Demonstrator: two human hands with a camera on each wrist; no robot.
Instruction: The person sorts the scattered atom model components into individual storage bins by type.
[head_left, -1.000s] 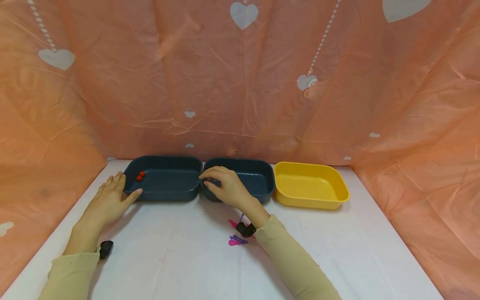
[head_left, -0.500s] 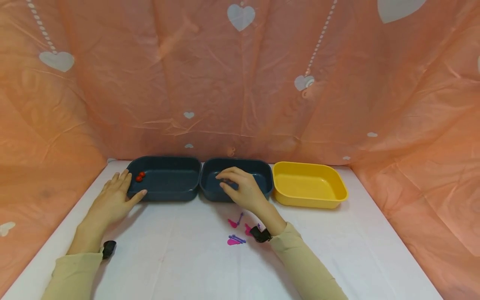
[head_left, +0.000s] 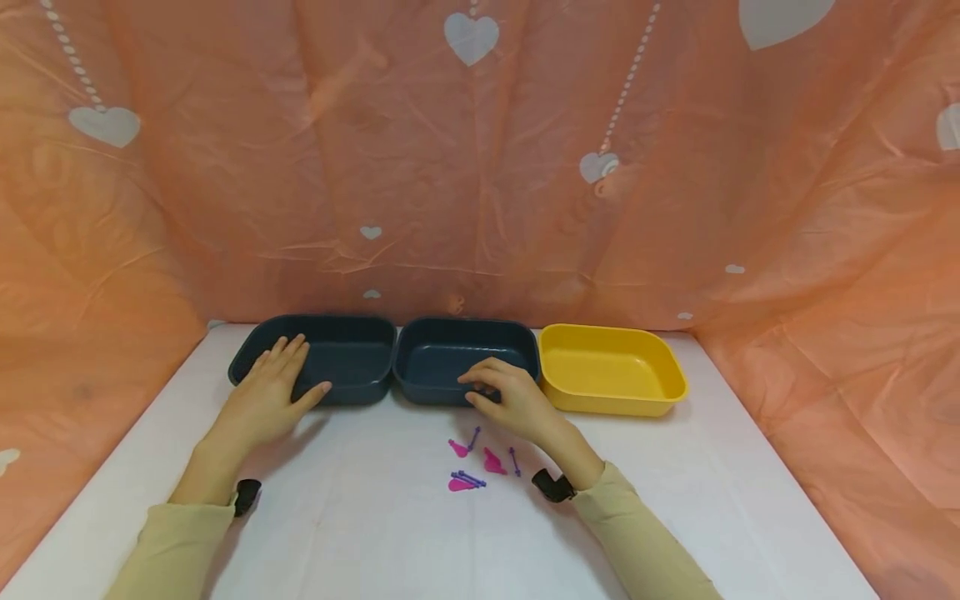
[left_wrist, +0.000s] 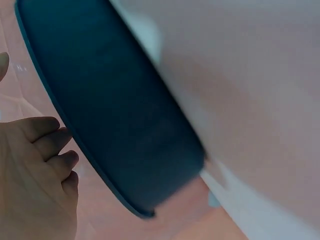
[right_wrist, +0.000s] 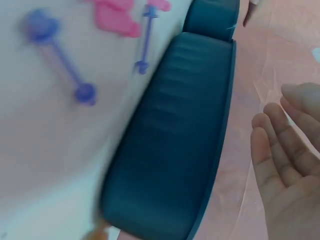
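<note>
My left hand reaches over the left end of a dark blue tray, its fingers extended. It covers the end of the tray where small red pieces lay, so they are hidden. Before the middle dark blue tray, my right hand hovers at the front rim. Its fingers are loosely bent, and in the right wrist view the palm holds nothing. On the white table below it lie several small purple rods with knobbed ends and small pink plastic pieces.
A yellow tray stands at the right of the row, against the middle tray. An orange curtain printed with hearts hangs behind and at both sides. White cloth covers the table.
My right hand has moved right and back toward me, uncovering more pink and purple pieces. My left hand has shifted right over the tray, now hiding the red pieces. The left tray's left end has shifted left.
</note>
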